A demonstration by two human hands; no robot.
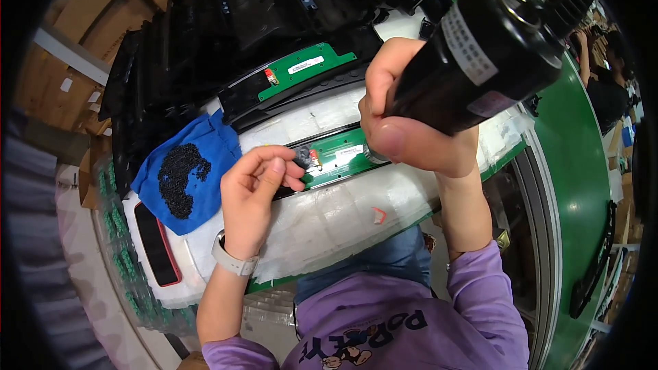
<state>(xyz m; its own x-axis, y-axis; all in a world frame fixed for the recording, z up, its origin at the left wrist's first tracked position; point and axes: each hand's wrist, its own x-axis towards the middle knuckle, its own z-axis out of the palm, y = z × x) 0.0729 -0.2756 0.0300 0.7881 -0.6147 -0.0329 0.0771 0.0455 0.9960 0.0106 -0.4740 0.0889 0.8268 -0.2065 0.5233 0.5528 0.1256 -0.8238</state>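
Note:
My right hand (418,130) is wrapped round a black cylindrical power screwdriver (445,62), raised over the right end of a green circuit board (343,156). That board lies in a long dark strip on the white padded bench top (343,223); the tool's tip is hidden behind my hand. At the board's left end, beside its red part, my left hand (253,185) has its fingers curled and pinched. Something small and dark shows at those fingertips, too unclear to name. Beyond it lies a second green board (305,72) in a black panel.
Small black pieces, probably screws (179,181), are heaped on a blue cloth (216,195) at the left. A red-edged phone (156,243) lies nearer me. Black panels (240,10) stack up at the back. A small orange-red piece (379,216) lies near the front edge. Another person (606,92) is at far right.

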